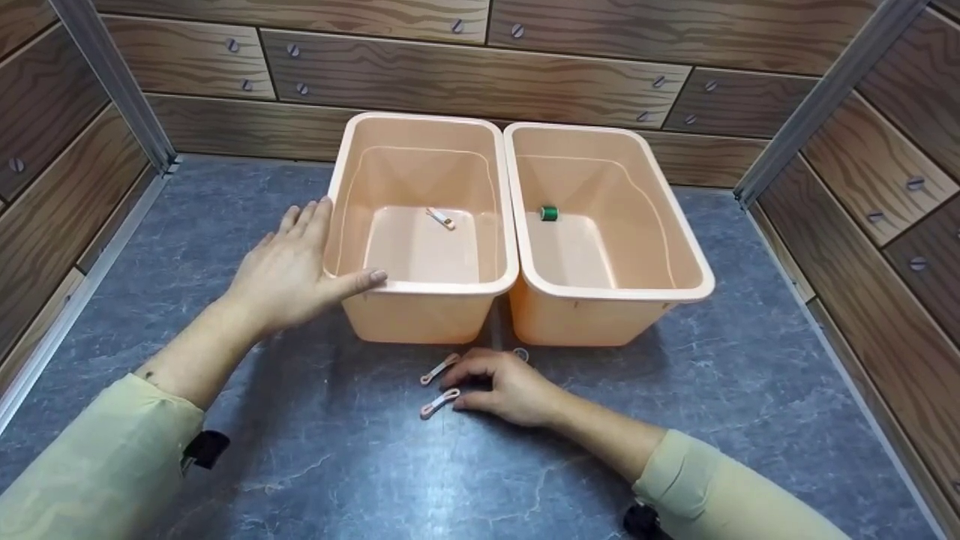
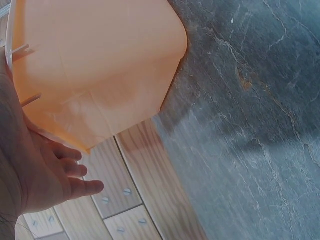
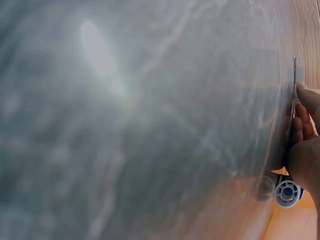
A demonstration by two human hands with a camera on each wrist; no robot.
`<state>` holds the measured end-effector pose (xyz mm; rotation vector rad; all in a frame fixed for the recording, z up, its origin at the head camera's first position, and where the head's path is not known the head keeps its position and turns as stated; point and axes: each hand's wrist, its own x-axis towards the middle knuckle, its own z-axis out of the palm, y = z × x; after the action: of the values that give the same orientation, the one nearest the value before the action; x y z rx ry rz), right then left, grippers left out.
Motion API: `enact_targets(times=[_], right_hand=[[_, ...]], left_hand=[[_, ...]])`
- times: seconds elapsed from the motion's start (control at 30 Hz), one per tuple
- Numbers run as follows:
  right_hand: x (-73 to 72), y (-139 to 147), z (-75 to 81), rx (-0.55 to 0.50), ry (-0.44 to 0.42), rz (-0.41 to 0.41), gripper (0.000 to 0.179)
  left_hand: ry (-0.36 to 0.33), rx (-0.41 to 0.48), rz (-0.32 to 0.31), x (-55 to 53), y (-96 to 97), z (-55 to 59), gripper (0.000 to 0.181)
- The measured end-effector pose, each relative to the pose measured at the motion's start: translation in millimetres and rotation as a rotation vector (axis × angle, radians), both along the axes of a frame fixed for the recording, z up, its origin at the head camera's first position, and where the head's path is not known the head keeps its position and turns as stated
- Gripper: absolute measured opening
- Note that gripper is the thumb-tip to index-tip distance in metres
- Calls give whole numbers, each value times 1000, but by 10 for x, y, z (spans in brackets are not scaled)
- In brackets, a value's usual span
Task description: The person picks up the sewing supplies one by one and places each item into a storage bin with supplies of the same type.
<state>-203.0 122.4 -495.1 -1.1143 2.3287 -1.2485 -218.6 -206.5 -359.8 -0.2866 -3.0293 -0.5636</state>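
Observation:
In the head view my left hand (image 1: 289, 262) rests on the near left corner of the left peach bin (image 1: 424, 288), thumb over the front rim and fingers straight along the side. My right hand (image 1: 510, 386) is low on the table, thumb and index fingertips at the end of a small pale pink thread skein (image 1: 439, 403) with a white band. Just behind it lies a second skein (image 1: 439, 370), partly beside the index finger. A thread spool (image 3: 287, 193) stands behind the right hand, mostly hidden in the head view.
The left bin holds another banded skein (image 1: 441, 218). Inside the right peach bin (image 1: 615, 293) lies a green thread spool (image 1: 549, 214). Both bins stand side by side on the grey marbled table (image 1: 337, 465), with wood-patterned walls (image 1: 465, 71) behind and at both sides.

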Motion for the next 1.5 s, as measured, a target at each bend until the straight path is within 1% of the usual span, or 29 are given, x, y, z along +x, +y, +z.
enact_targets(times=[0.2, 0.33, 0.63, 0.93, 1.17, 1.33, 1.5], right_hand=[[9, -10, 11, 0, 31, -2, 21], [17, -15, 13, 9, 34, -8, 19], [22, -7, 0, 34, 57, -11, 15], [19, -10, -2, 35, 49, -13, 15], [23, -13, -6, 15, 58, -5, 12], [28, -18, 4, 25, 54, -13, 11], [28, -21, -1, 32, 51, -21, 8]], left_hand=[[17, 2, 0, -3, 0, 4, 134], [21, -3, -1, -11, -6, -4, 134], [-6, -11, 5, -9, -6, -5, 135], [-8, -21, -2, -9, -6, 0, 135], [-3, -20, -1, 1, 0, 5, 135], [-15, -22, 3, -5, 0, 2, 136], [-5, -21, 0, -7, 2, 4, 135]])
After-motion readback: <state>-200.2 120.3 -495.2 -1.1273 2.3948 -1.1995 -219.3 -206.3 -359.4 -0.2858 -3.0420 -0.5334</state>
